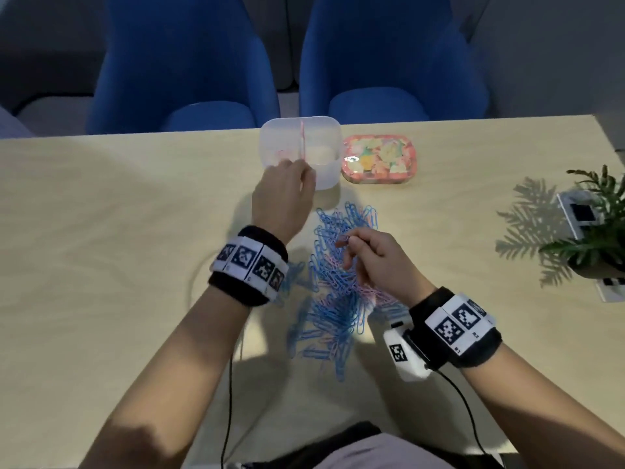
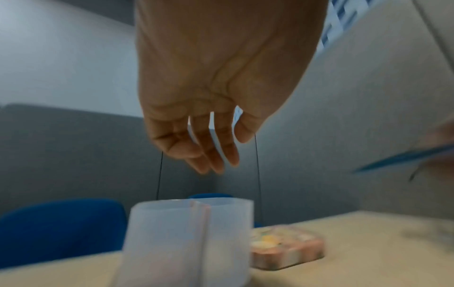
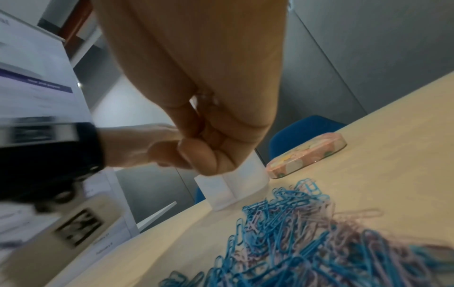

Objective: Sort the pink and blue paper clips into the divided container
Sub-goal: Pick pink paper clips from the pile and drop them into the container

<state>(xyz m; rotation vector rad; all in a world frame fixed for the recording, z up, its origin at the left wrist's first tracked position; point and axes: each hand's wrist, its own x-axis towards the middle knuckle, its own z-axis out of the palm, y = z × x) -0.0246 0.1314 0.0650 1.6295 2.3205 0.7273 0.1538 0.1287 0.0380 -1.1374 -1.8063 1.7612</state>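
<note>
Two hands work over the bench [image 1: 101, 231], and each carries its own risk. The left hand [image 1: 285, 194] hangs above the near rim of the divided container [image 1: 324, 130]; in the left wrist view its fingers [image 2: 216, 153] point down, relaxed and a little spread, holding nothing I can see. A few pink clips seem to lie in the left compartment; the right one looks bare, though the wall is cloudy. The right hand [image 1: 378, 255] is raised just above the pile of paper clips [image 1: 338, 292], its thumb and forefinger pinching one pink clip [image 1: 343, 241], the other fingers curled. The pile, mostly blue with pink threaded through, lies between the person and the container and looks tangled, so I judge that a lifted clip could drag a neighbour of the wrong colour along with it. A clip dropped near the pink divider [image 1: 302, 137] could fall on the wrong side. The container looks light, and a knock from the left hand might shove it against the patterned tin [image 1: 378, 157] just beside it.
</note>
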